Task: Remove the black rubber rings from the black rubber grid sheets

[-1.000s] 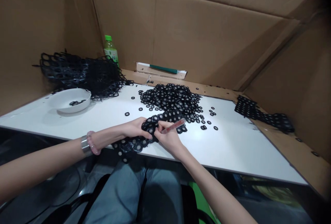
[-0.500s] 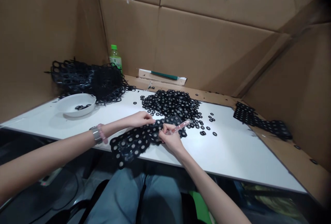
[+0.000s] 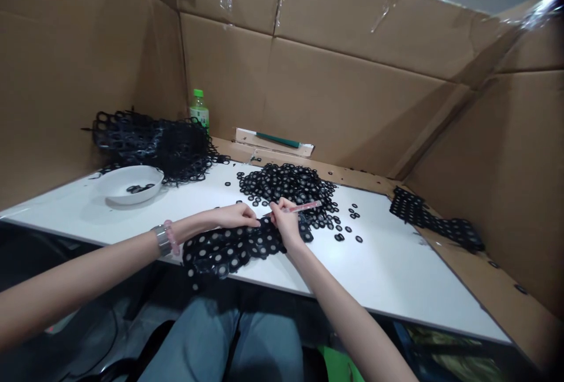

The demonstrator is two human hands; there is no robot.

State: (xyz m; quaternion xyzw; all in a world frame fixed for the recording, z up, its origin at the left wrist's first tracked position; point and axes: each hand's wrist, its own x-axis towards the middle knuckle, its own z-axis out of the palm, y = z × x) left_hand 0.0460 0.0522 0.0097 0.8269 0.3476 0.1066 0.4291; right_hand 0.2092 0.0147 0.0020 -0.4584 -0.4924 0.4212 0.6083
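Note:
A black rubber-like sheet dotted with pale round spots [image 3: 224,248] lies across the table's front edge, its left end hanging over. My left hand [image 3: 238,215] is closed at the sheet's upper edge, thumb and curled fingers gripping it there. In my right hand [image 3: 285,226] is a slim pen-like tool with a clear, reddish barrel [image 3: 306,207], held like a pencil. Its thin tip points left towards the sheet, close to my left thumb. Just behind the hands rises a heap of small black rings with pale centres [image 3: 286,182].
A white bowl [image 3: 110,185] with a few black pieces stands left, before a tangled heap of perforated black strips [image 3: 154,144]. Behind are a green-capped bottle [image 3: 199,113] and a dark green stick [image 3: 279,140]. Another dotted sheet [image 3: 434,217] lies right. Cardboard walls [image 3: 335,94] surround the table.
The view has tilted up slightly. My right hand and the pen-like tool have shifted up along the sheet, nearer to my left hand, and the tool lies flatter. My left hand keeps its place on the sheet.

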